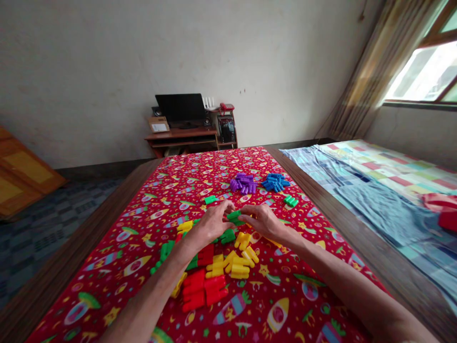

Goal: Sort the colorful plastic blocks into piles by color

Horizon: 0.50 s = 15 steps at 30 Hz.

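A green plastic building block [235,217] is held up between my two hands above the tablecloth. My right hand [264,220] pinches its right side between thumb and fingers. My left hand [214,220] closes its curled fingertips at the block's left end. Just below lies another green block [227,236]. Nearer to me are several yellow blocks [240,267], and red blocks [194,288] lie side by side at the front. More green blocks [166,252] show left of my left forearm, which hides part of the pile.
Purple blocks [244,183] and blue blocks [275,182] form heaps farther back on the red patterned tablecloth [132,286]. Single green pieces [210,199] [291,201] lie apart. A bed [378,190] adjoins the table's right side. A desk with a monitor [181,109] stands beyond.
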Available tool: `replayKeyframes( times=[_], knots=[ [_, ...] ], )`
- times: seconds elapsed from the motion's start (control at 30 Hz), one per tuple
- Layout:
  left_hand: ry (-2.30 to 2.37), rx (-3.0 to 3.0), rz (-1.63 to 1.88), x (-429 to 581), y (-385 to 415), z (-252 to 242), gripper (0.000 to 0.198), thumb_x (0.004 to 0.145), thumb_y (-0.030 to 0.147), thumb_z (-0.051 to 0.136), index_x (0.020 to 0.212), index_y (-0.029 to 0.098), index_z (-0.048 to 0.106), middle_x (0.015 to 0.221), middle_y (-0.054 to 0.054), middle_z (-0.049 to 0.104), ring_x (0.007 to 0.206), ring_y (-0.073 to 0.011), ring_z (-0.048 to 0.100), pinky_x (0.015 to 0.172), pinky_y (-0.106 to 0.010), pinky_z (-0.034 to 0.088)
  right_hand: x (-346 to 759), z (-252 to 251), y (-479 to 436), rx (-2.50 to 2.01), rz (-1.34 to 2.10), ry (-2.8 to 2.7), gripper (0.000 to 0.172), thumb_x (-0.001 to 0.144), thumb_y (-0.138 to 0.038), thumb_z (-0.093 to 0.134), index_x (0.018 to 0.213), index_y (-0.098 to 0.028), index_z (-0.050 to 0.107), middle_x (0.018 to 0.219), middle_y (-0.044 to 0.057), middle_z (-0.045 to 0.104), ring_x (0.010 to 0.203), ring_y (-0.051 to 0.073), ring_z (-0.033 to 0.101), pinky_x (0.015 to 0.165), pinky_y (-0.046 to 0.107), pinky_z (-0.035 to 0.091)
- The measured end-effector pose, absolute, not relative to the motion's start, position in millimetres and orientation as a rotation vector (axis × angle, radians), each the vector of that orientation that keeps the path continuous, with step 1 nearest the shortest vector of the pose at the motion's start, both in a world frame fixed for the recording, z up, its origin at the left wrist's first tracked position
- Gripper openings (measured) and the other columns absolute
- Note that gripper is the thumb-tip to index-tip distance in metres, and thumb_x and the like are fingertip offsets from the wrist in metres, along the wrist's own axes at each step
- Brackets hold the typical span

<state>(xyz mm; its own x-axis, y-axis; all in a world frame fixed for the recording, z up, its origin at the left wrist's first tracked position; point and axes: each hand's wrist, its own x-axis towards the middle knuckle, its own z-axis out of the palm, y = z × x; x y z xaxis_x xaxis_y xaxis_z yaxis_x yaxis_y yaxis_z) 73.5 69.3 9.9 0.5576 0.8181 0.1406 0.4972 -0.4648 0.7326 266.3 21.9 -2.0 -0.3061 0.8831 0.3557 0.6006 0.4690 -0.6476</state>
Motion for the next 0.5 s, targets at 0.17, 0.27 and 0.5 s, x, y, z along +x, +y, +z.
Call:
replayKeyframes(
  times=[0.17, 0.27, 0.5],
  knots=[
    [1.309, 2.398, 0.790, 46, 103, -11, 0.043, 0.077, 0.030, 0.060, 0.118, 0.015, 0.056, 0.133, -0.016, 0.056, 0.128, -0.0291, 0.050, 0.108, -0.045, 0.039, 318, 14, 41, -1.449, 0.335, -2.070, 0.027, 0.089, -0.028, 0.052, 0.070, -0.015, 0.067, 0.058, -0.001, 0.057, 0.052, 0.009, 0.046, 0.053, 0.022, 0.029],
    [1.418, 2.447, 0.633, 23, 126, -26, 0.047, 0.082, 0.033, 0.051, 0.124, 0.013, 0.055, 0.140, -0.017, 0.051, 0.137, -0.0289, 0.040, 0.113, -0.046, 0.031, 359, 23, 50, -1.678, 0.350, -2.056, 0.032, 0.088, -0.029, 0.049, 0.065, -0.015, 0.067, 0.053, -0.001, 0.055, 0.050, 0.010, 0.046, 0.051, 0.022, 0.029],
    [1.386, 2.491, 0.561, 11, 140, -41, 0.042, 0.083, 0.034, 0.048, 0.119, 0.016, 0.059, 0.128, -0.013, 0.060, 0.124, -0.0259, 0.053, 0.106, -0.040, 0.040, 397, 22, 53, -2.120, 0.248, -2.057, 0.021, 0.083, -0.026, 0.056, 0.077, -0.017, 0.074, 0.070, 0.003, 0.069, 0.064, 0.013, 0.059, 0.056, 0.021, 0.033]
  ],
)
